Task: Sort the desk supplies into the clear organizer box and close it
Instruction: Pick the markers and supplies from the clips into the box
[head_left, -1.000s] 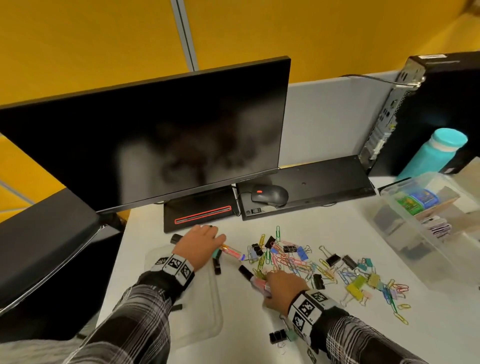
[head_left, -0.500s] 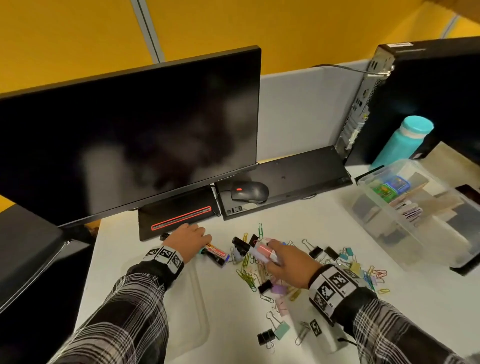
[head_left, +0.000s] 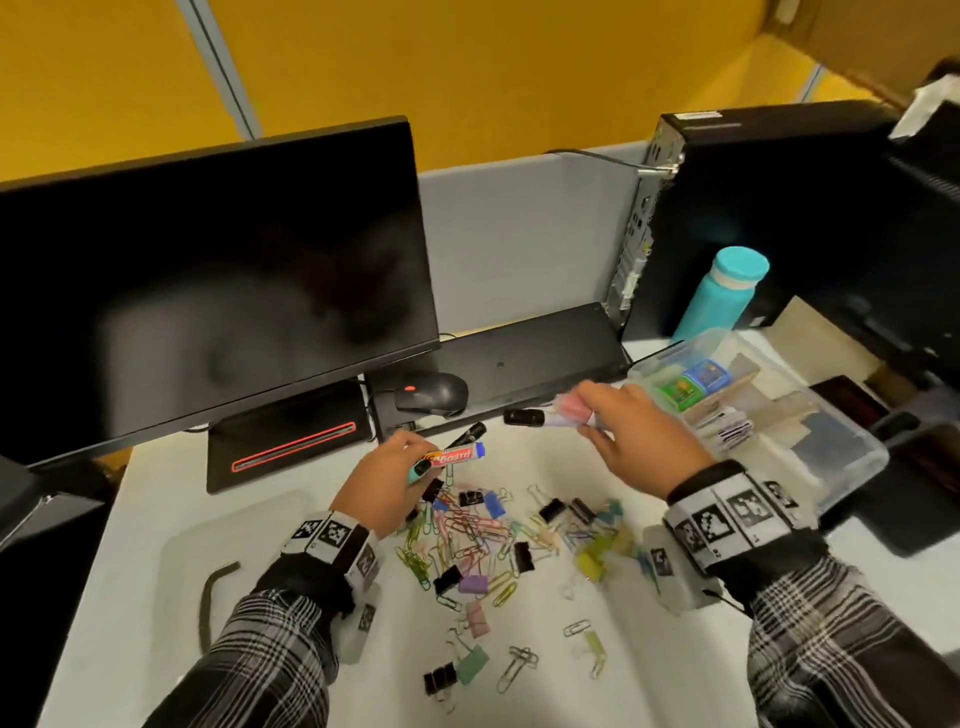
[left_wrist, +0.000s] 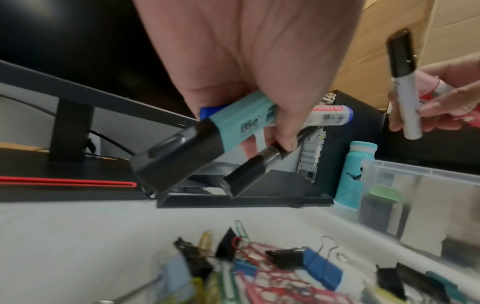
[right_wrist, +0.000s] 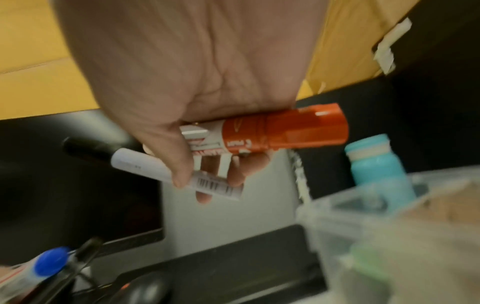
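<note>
**Workstation Status: Both Hands Loaded With Markers**

**Head view.** You face a white desk (head_left: 649, 670) inside a cubicle with yellow partition walls (head_left: 467, 67). A dark monitor (head_left: 208, 270) stands at rear left; a black mouse (head_left: 434, 393) and keyboard (head_left: 530, 358) lie below it. A computer tower (head_left: 753, 208) and teal bottle (head_left: 724, 293) stand at rear right. The clear organizer box (head_left: 841, 457) sits open at the right, just beside the bottle. Paper clips and binder clips (head_left: 498, 530) lie scattered at mid-desk. Your left hand (head_left: 387, 483) and right hand (head_left: 641, 436) hover above them, well apart.

**Left wrist view.** Your left hand grips three items: a teal highlighter (left_wrist: 202, 142), a blue-capped whiteboard marker (left_wrist: 330, 118) and a black pen (left_wrist: 257, 172).

**Right wrist view.** Your right hand grips a red-capped marker (right_wrist: 285, 129) and a white black-capped marker (right_wrist: 145, 164), near the blurred box wall.
</note>
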